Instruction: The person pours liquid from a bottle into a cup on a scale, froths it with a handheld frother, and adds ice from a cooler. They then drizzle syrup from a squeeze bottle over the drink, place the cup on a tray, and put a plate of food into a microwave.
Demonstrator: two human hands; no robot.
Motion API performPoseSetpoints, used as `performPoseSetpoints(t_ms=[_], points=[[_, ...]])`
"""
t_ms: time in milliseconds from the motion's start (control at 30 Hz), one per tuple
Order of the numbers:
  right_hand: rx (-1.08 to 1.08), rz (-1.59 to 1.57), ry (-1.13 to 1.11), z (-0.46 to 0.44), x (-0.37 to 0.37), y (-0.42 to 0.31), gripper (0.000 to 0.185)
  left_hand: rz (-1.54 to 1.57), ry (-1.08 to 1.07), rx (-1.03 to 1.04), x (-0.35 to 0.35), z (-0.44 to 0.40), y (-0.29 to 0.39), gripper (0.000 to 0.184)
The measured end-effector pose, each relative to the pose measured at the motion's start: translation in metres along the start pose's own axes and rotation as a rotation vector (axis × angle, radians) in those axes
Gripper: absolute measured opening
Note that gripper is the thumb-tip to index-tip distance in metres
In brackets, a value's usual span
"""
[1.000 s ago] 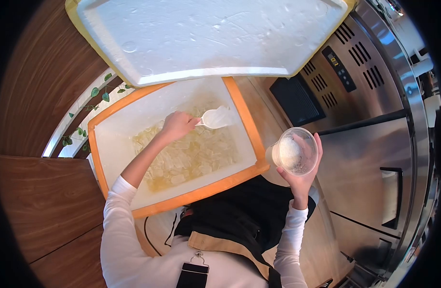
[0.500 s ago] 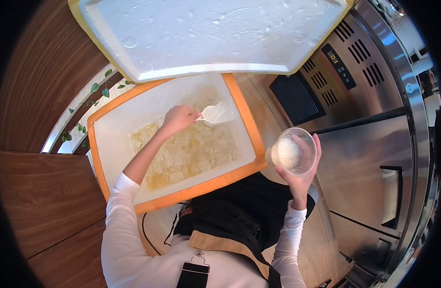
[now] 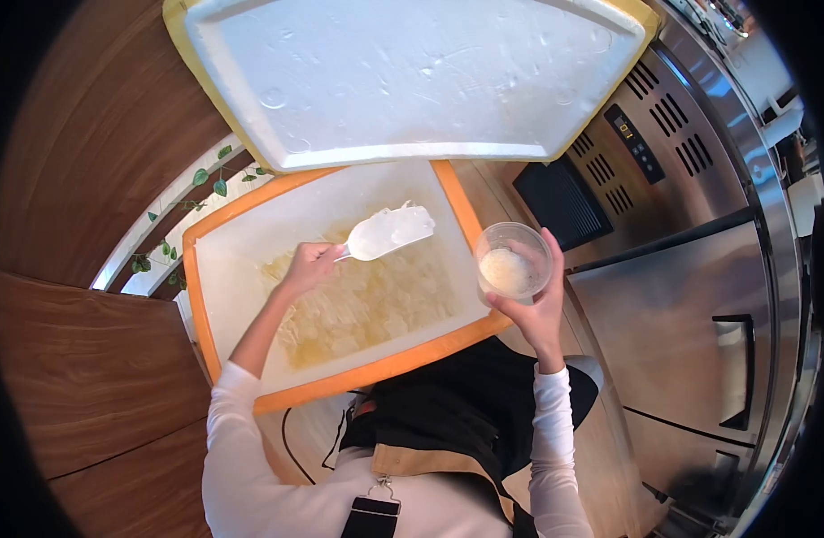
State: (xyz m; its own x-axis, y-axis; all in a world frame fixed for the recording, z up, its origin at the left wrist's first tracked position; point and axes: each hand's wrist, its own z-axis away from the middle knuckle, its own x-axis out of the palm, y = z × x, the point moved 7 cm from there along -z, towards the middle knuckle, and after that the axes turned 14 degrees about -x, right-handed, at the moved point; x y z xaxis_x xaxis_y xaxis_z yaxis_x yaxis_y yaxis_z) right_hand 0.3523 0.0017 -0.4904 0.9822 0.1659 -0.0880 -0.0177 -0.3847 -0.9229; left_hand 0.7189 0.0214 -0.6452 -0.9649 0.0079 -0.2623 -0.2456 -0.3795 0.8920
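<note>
We find a white plastic scoop (image 3: 372,240) held over the inside of an open foam box, its bowl aimed toward the cup side and tilted. Clear, icy pieces show at its lip. The left hand (image 3: 313,266) is closed around the handle, thumb and fingers drawn together. We note the scoop and cup to be apart.

The clear plastic cup (image 3: 494,237) is at the box's right edge, its open mouth facing us. It contains a pale, whitish substance (image 3: 504,272), which we cannot identify with certainty. The right hand (image 3: 539,314) holds the cup from the side and below, thumb on the near side and fingers curved around the far side.

Beneath the scoop, the foam box (image 3: 237,260) contains many flat, clear ice pieces (image 3: 367,314) with a yellowish cast. Orange tape (image 3: 385,366) covers its rim. A white foam lid (image 3: 412,81) with yellow edging stands beyond the box, its inner face toward us.

To the right we record a stainless-steel appliance (image 3: 672,323) with vents and a lit control panel (image 3: 632,143). To the left are brown wood panelling (image 3: 98,359) and green leaves (image 3: 220,186). The person wears white sleeves (image 3: 555,421) and a black apron (image 3: 448,386).
</note>
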Motion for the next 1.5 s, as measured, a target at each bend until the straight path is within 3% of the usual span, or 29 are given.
performPoseSetpoints(t_ms=[167,267,367,667,967,1167,1300,1400,1500], points=[[-0.071,0.122,-0.121,-0.012,0.043,0.007,0.103,-0.209,-0.01,0.077,-0.061,0.053,0.112,0.039],[-0.141,0.158,-0.158,-0.023,0.068,0.012,0.102,-0.357,-0.02,0.068,-0.066,0.071,0.156,0.04],[-0.2,0.171,-0.145,-0.027,0.08,0.012,0.101,-0.575,0.038,0.192,-0.066,0.08,0.184,0.041],[-0.261,0.219,-0.144,-0.024,0.072,0.004,0.1,-0.595,0.093,0.22,-0.059,0.094,0.184,0.04],[-0.272,0.225,-0.116,-0.023,0.063,-0.006,0.103,-0.315,0.053,0.199,-0.057,0.084,0.151,0.038],[-0.235,0.162,-0.042,-0.021,0.045,0.002,0.103,-0.331,0.098,0.185,-0.063,0.093,0.138,0.031],[-0.136,-0.017,0.056,-0.011,0.035,0.007,0.104,-0.573,0.112,0.12,-0.087,0.101,0.101,0.028],[-0.122,-0.02,0.1,-0.009,0.025,0.012,0.106,-1.058,0.058,0.156,-0.08,0.111,0.065,0.028],[-0.082,-0.028,0.132,-0.008,0.019,0.009,0.106,-1.514,-0.048,-0.012,-0.061,0.108,0.021,0.028]])
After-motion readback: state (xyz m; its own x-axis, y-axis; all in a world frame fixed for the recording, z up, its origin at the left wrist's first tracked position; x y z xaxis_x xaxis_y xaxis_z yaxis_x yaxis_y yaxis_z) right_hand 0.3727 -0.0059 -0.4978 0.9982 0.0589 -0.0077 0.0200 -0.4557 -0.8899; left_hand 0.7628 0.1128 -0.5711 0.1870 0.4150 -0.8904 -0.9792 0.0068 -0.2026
